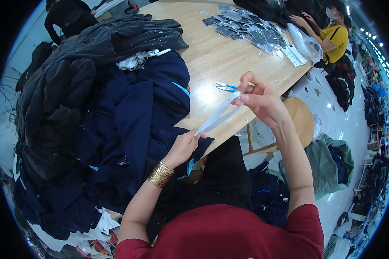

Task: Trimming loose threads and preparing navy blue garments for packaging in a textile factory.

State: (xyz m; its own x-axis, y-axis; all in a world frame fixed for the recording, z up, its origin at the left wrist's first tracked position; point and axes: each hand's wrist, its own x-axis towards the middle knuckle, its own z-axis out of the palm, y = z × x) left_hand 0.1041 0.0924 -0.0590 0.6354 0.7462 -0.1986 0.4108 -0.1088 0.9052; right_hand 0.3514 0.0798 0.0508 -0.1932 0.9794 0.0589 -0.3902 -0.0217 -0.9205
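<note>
A thin, whitish strip of fabric or paper (217, 117) is stretched at a slant between my two hands above the table's front edge. My left hand (185, 149), with gold bangles on its wrist, pinches the lower end beside the navy garments (134, 116). Higher up and to the right, my right hand (260, 100) grips the upper end between thumb and fingers. Blue-handled thread snips (230, 87) show just left of the right hand's fingers, blades pointing left. I cannot tell whether they lie on the table or touch that hand.
Dark grey garments (56, 116) heap up at left. On the wooden table (199, 47) lie many dark tags (246, 28), a white keyboard-like item (294, 55) and a clear plastic bag (307, 41). A round stool (296, 123) and green sack (328, 166) stand right. A person in yellow (335, 39) handles dark cloth.
</note>
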